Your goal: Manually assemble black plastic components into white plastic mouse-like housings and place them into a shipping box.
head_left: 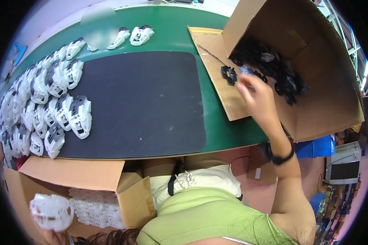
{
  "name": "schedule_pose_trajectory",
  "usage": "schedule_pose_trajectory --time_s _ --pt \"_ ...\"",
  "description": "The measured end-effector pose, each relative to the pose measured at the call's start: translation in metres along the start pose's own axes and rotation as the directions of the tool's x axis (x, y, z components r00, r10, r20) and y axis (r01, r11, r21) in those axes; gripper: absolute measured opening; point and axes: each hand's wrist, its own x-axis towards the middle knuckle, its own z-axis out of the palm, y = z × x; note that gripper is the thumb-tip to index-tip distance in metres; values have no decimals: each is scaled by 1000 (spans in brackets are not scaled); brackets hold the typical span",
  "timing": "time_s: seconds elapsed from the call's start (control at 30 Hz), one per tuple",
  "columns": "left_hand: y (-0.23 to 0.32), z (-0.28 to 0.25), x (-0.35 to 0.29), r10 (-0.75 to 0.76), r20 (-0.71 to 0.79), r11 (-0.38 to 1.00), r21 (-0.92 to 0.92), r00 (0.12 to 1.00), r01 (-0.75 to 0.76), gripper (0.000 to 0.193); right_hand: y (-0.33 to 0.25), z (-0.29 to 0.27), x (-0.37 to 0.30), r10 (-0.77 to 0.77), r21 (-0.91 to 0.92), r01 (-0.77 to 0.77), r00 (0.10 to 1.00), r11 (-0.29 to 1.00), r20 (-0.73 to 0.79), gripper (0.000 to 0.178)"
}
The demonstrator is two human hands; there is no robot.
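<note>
At the lower left, my left hand (55, 237) shows only in part under a white plastic shell (52, 212) with cut-outs. It grips the shell beside an open carton. My right hand (255, 94) is at the mouth of the large cardboard box (327, 102), its fingers curled together and slightly blurred. Next to the fingertips is a dark, shiny piece (253, 72); whatever the fingers hold cannot be made out. Black plastic parts (288, 77) lie heaped inside that box. One separate black part (229, 75) rests on its flap.
A dark mat (145, 106) covers much of the green table (171, 24). Rows of white shells with black tops (81, 118) crowd its left side, and another shell (142, 35) stands at the back. The lower-left carton (71, 167) holds stacked translucent white pieces (96, 208).
</note>
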Motion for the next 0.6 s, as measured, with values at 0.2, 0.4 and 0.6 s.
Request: schedule_pose_trajectory --time_s 0.2,0.4,0.6 --pt "-118 160 -2 427 521 619 427 739 -659 67 19 48 70 84 -466 56 958 883 275 29" --pt "-180 232 29 183 641 904 189 746 -384 24 -37 21 40 33 -111 -35 999 993 -17 12" --pt "-198 248 32 51 717 945 190 695 -266 25 -157 42 -16 -170 851 -379 872 363 460 14"
